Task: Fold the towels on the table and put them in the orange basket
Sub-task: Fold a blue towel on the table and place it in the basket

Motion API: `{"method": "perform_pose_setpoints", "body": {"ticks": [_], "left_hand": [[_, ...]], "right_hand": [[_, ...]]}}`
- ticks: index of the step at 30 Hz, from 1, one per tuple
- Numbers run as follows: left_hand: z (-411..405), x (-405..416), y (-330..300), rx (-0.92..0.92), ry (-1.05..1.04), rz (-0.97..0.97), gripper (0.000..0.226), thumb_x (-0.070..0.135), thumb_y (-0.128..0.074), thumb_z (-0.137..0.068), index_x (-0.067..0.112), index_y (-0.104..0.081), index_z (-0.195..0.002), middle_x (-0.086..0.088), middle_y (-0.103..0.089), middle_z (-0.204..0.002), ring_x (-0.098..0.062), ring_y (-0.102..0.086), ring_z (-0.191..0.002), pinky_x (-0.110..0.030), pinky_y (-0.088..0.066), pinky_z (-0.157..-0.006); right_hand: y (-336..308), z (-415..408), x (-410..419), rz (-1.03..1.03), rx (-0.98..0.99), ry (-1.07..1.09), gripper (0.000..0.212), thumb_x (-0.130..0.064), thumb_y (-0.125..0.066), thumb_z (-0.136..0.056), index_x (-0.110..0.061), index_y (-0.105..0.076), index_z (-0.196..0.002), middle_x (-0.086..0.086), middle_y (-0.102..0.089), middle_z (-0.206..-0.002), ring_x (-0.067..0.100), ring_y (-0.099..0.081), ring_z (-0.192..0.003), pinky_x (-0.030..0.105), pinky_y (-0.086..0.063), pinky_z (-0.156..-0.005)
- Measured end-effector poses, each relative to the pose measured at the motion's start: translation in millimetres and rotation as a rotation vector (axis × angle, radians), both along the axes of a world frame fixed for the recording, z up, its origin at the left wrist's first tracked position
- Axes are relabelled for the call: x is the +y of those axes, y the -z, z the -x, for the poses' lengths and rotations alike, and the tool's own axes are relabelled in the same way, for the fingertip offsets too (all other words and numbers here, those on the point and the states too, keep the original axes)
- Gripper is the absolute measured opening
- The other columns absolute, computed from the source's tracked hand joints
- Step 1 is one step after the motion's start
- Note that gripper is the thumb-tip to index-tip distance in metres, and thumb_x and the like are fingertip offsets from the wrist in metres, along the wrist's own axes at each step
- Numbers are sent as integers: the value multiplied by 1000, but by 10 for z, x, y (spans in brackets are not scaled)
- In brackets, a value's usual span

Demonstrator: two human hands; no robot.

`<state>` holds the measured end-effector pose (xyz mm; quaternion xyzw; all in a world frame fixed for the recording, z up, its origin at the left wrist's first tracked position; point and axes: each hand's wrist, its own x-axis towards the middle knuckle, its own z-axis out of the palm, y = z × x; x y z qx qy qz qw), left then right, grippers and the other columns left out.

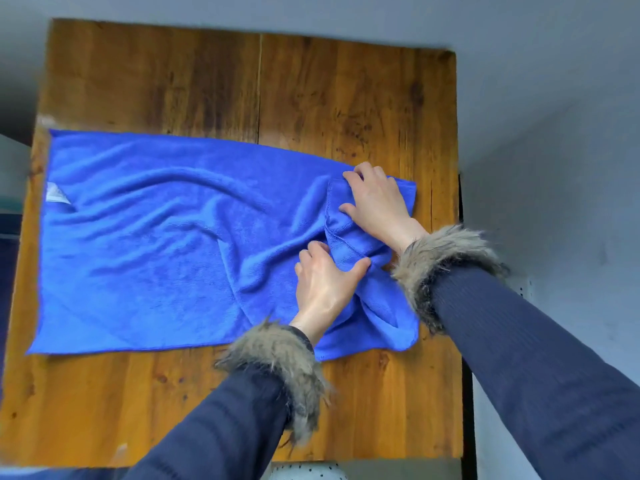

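Fur-cuffed sleeves [277,362] over wooden table [207,81], blue towel [156,237], grey walls [554,98].

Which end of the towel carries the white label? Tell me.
The blue towel's left end, far from both hands; the white label sits there, the right end is bunched.

White tag [57,195] on the blue towel [156,244] seems blurred, unreadable.

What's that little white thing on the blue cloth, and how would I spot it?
Start at the wooden table and the blue towel spread across it. Follow the towel's left edge, far from both hands, to a small white tag. It is the only pale patch on the blue cloth.
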<state>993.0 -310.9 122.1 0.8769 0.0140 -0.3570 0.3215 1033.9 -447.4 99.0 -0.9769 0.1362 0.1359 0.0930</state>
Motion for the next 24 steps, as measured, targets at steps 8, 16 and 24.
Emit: {"method": "perform_pose_setpoints", "body": {"ticks": [8, 16, 24], "left_hand": [[-136, -72, -22, 57, -142, 111, 24, 33, -53, -85, 12, -44, -77, -16, -60, -101, -33, -54, -99, -39, -43, -81], [-328, 228, -110, 199, -418, 374, 20, 11, -45, -84, 19, -59, -73, 0, -58, -76, -17, -51, -76, -39, -51, -79], [-263, 329, -205, 113, -98, 244, 12, 16, -54, -78, 21, -54, -67, 1, -54, -67, -19, -51, -69, -40, -51, -75]], "right_hand": [[-63, 92, -34, -2, -81, 60, 24, -19, -57, -87, -11, -53, -108, 8, -53, -111, 29, -48, -104, 38, -27, -83], [-349, 166, -102, -284, -176, 226, 12, -31, -56, -89, -20, -50, -87, -2, -61, -90, 21, -54, -87, 33, -25, -82], [-633, 180, -248, -461, -388, 468, 8, -18, -57, -87, -19, -52, -81, 0, -58, -80, 21, -52, -77, 32, -41, -72]]}}
